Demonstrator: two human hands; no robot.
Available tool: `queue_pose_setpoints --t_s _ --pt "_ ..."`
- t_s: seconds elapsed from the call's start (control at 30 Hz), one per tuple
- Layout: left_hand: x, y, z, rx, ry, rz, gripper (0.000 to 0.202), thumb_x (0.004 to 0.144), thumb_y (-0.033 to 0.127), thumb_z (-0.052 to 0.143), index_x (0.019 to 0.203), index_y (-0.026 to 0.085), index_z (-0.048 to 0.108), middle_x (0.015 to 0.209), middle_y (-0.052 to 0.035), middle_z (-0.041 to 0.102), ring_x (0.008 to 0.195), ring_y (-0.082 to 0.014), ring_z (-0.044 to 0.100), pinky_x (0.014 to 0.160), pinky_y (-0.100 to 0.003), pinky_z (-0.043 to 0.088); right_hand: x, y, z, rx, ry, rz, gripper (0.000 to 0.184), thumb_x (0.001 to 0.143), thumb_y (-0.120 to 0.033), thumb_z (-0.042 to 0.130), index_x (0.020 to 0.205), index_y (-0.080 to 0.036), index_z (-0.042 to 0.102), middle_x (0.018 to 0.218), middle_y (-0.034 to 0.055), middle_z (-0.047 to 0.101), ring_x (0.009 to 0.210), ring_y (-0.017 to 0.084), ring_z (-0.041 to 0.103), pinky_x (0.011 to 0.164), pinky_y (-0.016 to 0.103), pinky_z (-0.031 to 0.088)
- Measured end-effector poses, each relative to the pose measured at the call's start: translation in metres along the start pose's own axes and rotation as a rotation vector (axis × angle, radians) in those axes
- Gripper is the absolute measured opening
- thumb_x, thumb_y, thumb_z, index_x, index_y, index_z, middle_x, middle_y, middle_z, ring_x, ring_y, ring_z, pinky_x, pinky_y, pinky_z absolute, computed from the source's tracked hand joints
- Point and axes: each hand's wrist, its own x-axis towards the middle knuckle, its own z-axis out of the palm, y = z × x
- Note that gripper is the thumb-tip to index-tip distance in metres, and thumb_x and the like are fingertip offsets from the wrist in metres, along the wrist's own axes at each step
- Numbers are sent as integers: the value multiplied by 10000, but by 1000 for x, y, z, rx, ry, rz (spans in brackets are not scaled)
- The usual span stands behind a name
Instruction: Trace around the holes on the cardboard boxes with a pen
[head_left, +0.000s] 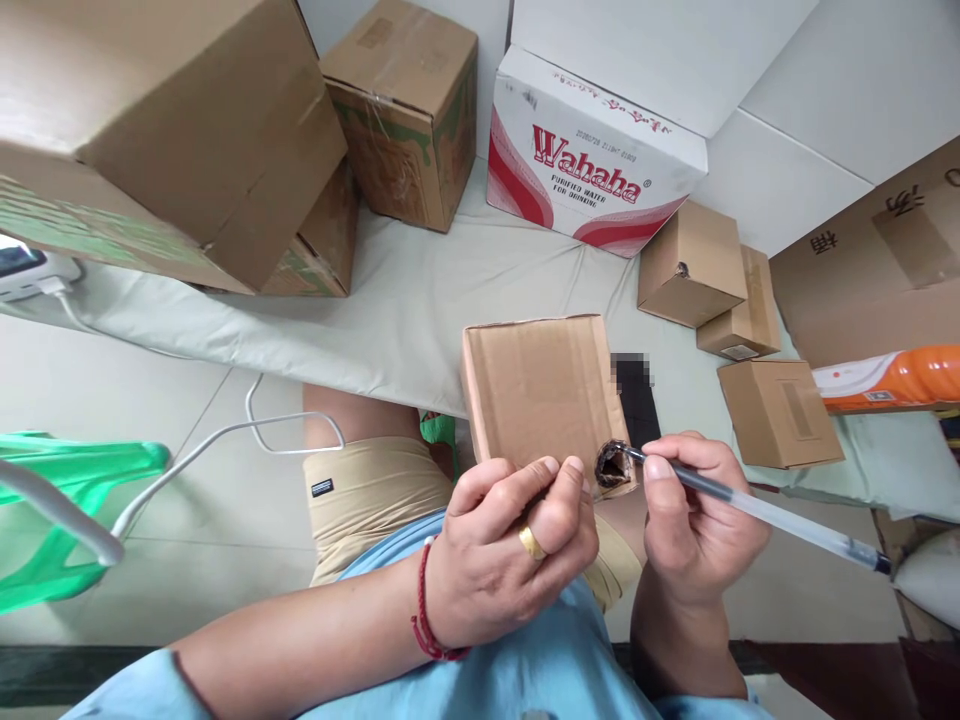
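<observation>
A small cardboard box (540, 385) sits tilted at the table's near edge, over my lap. At its near right corner is a ragged hole with a thick black inked rim (613, 462). My right hand (697, 520) is closed around a gel pen (757, 508) with a clear barrel, its tip at the rim's upper right side. My left hand (517, 545), wearing a gold ring and a red cord bracelet, is closed at the box's near edge, thumb and forefinger pinched just left of the hole. The undersides of its fingers are hidden.
Three small cardboard boxes, one a nearer box (780, 412), stand to the right beside an orange-and-white bottle (892, 378). A Wahaha carton (600, 150) and larger boxes (405, 110) line the back. A dark flat object (637, 405) lies behind the hole. At left is a green plastic thing (82, 500).
</observation>
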Motion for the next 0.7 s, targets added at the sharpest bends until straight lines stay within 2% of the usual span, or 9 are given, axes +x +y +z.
queue_pose_setpoints --t_s 0.13,0.3,0.5,0.63,0.7 --pt "0 -1 0 4 4 -3 203 889 32 776 887 235 776 1032 26 843 994 -172 657 895 -339 467 0 0 -2 -26 18 -29 117 973 -341 678 964 -228 709 729 -11 614 582 136 542 517 273 401" --pt "-3 -2 -1 28 1 -4 179 880 69 816 915 242 785 1047 27 842 990 -169 674 915 -346 469 -6 -1 -3 -19 -75 -80 110 949 -331 705 995 -231 706 753 -6 644 616 150 597 530 278 451" --pt "-3 -2 -1 14 6 -6 175 921 68 769 921 242 787 1048 19 839 996 -172 672 921 -343 460 -11 -2 0 -49 -20 -115 100 968 -337 697 1004 -244 710 777 10 680 695 183 680 616 310 548" --pt "-1 -3 -2 12 9 -8 177 928 64 750 918 238 780 1037 19 845 994 -173 671 897 -346 465 -15 0 -3 -47 -77 -142 96 959 -319 702 1016 -242 708 813 17 712 722 193 703 647 329 578" --pt "-1 -3 -2 13 5 -7 172 930 70 752 916 239 778 1032 24 849 990 -171 671 887 -344 473 -17 2 -6 -6 -129 -107 77 964 -304 688 1012 -245 700 812 15 707 726 198 703 670 346 587"
